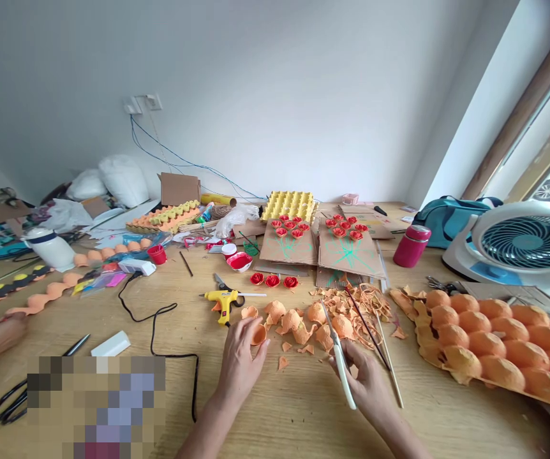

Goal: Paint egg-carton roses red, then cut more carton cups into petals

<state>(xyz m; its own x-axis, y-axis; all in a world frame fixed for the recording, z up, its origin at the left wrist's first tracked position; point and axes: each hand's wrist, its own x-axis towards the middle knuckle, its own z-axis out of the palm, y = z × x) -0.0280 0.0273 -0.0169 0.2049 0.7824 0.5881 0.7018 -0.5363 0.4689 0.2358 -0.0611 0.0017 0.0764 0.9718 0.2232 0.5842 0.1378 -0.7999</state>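
Note:
My left hand (pixel 242 357) pinches a small orange egg-carton cup (pixel 258 335) between thumb and fingers. White-handled scissors (pixel 342 376) are in my right hand (pixel 364 379), their blades pointing up and away from me. Several cut orange egg-carton cups (pixel 298 324) lie just beyond my hands, and one more cup (pixel 249 312) touches or sits right behind my left fingers. Shredded orange carton scraps (pixel 358 306) are heaped beyond my right hand. A dark red brush or stick (pixel 368 328) and a pale stick (pixel 390 360) lie beside that hand.
A yellow glue gun (pixel 222 305) lies before red carton roses (pixel 272 280). Cardboard pieces (pixel 287 248) bear more roses. At right are an orange egg tray (pixel 488 344), fan (pixel 528 242) and pink flask (pixel 411 246). Another person's hand (pixel 2 335) touches a carton strip (pixel 48 296); a black cord (pixel 174 354) crosses the table.

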